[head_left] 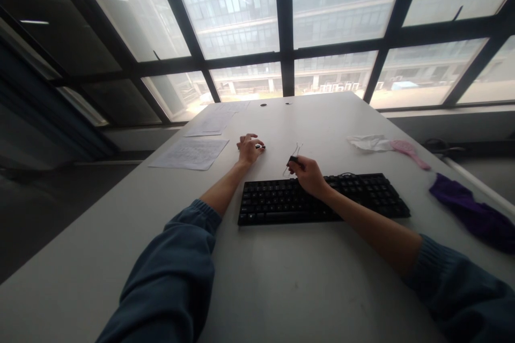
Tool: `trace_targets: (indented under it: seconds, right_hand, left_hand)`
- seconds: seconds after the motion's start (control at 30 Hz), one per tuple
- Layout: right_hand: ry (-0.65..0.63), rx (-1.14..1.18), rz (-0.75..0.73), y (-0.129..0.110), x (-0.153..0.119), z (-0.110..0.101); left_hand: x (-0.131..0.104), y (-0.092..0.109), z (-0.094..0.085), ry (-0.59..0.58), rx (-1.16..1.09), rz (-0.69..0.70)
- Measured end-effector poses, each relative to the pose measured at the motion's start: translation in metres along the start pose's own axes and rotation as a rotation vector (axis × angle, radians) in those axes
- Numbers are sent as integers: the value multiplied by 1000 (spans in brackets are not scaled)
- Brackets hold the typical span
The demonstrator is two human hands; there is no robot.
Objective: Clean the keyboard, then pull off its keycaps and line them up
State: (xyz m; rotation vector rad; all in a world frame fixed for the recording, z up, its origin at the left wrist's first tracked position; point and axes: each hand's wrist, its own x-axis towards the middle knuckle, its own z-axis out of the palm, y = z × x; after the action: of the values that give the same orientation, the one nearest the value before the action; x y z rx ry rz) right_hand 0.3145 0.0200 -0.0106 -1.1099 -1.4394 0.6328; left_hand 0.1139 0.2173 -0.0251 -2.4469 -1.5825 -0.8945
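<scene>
My right hand (309, 172) pinches a black binder clip (293, 159) just above the far edge of a black keyboard (277, 201). The clip's wire handles stick out up and down from the fingers. Farther off and to the left, my left hand (249, 149) rests low on the desk with bent fingers. Between its thumb and fingers shows a small black object (261, 147), mostly covered, whose kind I cannot make out. The keyboard lies crosswise on the white desk, partly under my right hand and forearm.
Printed papers (191, 153) lie along the desk's left side. On the right are a white crumpled cloth or tissue (369, 142), a pink brush-shaped thing (408, 153) and a purple cloth item (470, 206). The white desk (273, 278) ends near large windows.
</scene>
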Motion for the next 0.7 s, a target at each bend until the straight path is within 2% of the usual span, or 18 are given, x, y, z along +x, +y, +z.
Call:
trace_targets:
  seconds: [0.7]
  right_hand:
    - [0,10,7,-1,0,0]
  left_hand:
    - [-1,1,-1,17,10,32]
